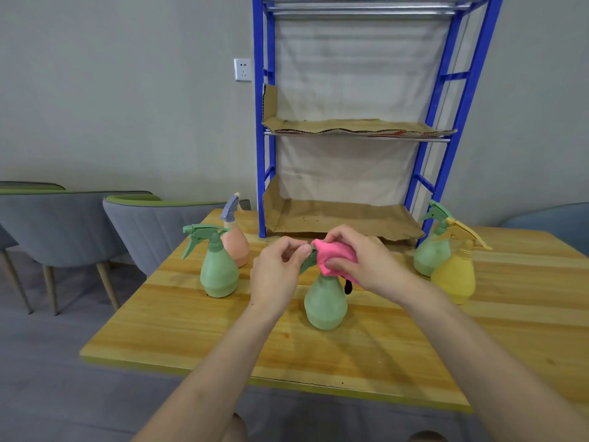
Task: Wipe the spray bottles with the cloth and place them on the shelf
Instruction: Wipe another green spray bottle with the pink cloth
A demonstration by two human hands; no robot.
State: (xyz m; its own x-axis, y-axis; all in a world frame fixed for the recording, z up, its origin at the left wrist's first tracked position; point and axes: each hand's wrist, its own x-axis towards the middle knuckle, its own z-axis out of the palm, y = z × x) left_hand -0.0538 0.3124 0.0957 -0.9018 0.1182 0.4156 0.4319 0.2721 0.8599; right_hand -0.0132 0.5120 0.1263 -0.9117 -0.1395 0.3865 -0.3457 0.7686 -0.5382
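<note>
The left hand pinches the sprayer tip of the middle green bottle, which stands on the table just below both hands. The right hand grips a pink cloth bunched over that bottle's top. To the left of the hands stand a second green bottle and a peach bottle. To their right stand a third green bottle and a yellow bottle. Beyond the hands rises the blue shelf, lined with cardboard.

Left hand is pinching the nozzle of the green plastic spray bottle; right hand is gripping the crumpled pink cloth.
</note>
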